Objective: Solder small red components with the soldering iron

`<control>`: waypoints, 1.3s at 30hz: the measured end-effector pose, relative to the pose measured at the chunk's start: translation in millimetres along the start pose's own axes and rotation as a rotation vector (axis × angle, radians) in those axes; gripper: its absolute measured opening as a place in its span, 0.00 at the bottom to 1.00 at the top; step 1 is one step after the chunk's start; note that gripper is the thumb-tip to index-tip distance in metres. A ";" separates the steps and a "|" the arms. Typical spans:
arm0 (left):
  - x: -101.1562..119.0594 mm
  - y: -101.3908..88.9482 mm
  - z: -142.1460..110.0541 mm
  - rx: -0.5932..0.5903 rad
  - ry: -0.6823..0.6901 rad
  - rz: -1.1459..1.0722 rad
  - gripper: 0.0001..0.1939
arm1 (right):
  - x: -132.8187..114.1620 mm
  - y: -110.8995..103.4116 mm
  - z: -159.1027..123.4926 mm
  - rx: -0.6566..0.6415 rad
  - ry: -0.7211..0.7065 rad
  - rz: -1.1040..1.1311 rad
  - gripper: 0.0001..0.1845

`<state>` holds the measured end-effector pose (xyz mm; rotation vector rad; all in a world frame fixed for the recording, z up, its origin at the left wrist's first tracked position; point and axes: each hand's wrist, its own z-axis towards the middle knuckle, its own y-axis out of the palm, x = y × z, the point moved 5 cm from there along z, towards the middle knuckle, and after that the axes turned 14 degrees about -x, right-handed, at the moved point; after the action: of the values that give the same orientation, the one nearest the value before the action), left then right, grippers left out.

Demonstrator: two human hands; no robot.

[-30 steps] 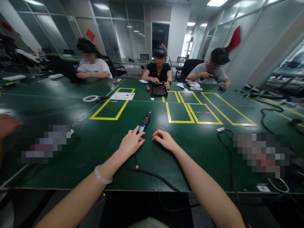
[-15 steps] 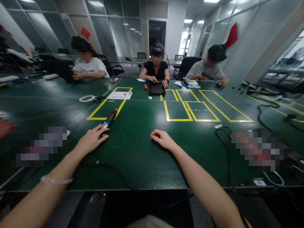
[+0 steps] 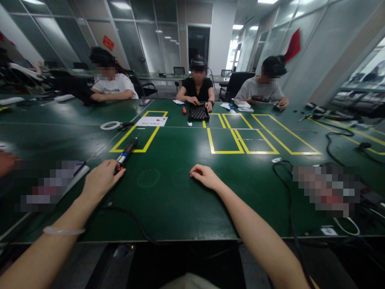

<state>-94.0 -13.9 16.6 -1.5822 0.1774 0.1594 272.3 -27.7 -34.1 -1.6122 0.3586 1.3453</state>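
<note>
My left hand (image 3: 102, 177) is wrapped round an electric screwdriver (image 3: 127, 150) that lies low over the green table, its tip angled forward and to the right. My fingers hide the rear of its body. A black cable (image 3: 136, 218) runs from beneath my left wrist to the table's front edge. My right hand (image 3: 205, 177) rests on the table to the right of the screwdriver, its fingers curled together, and nothing shows in it.
Yellow tape outlines (image 3: 227, 152) mark the green table (image 3: 180, 212). A white sheet (image 3: 152, 121) and a white cable coil (image 3: 110, 126) lie ahead. Opposite, a person works at a black tray (image 3: 199, 112); two more people sit beside. Black cables (image 3: 289, 192) cross the right side.
My left hand has slid the screwdriver to the left and slightly back towards me, and its grip looks more closed round it. My right hand stays in place.
</note>
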 end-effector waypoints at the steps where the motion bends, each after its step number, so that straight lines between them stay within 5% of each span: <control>1: 1.0 -1.9 -1.0 -0.018 -0.020 0.000 0.22 | -0.7 -0.2 -0.2 -0.001 0.002 0.000 0.07; 7: -3.0 -13.4 -0.8 -0.023 -0.075 -0.109 0.24 | -3.8 -1.4 0.0 0.003 0.003 -0.004 0.07; 10: 14.3 -23.8 1.2 0.026 -0.030 -0.377 0.22 | -5.1 -1.2 0.1 -0.003 0.001 0.001 0.07; 15: 105.8 -33.2 8.5 -0.163 0.320 -1.113 0.20 | -3.9 -0.3 0.4 0.006 -0.004 0.055 0.06; 19: 179.0 -34.7 6.7 -0.310 0.480 -1.334 0.21 | -2.7 0.6 2.1 0.014 -0.041 0.201 0.09; 23: 218.6 -22.7 0.6 -0.431 0.538 -1.439 0.20 | -6.3 3.6 4.1 -0.004 -0.128 0.296 0.15; 31: 232.7 -2.6 -2.6 -0.507 0.563 -1.491 0.22 | -1.0 9.6 7.3 -0.029 -0.082 0.325 0.11; 39: 222.4 -18.5 -8.3 -0.279 0.679 -1.317 0.17 | 4.2 -3.6 6.1 0.055 -0.002 0.334 0.14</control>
<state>127.2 -24.8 -12.4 -1.6794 -0.3988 -1.4253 272.8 -19.7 -35.6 -1.5508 0.6816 1.5700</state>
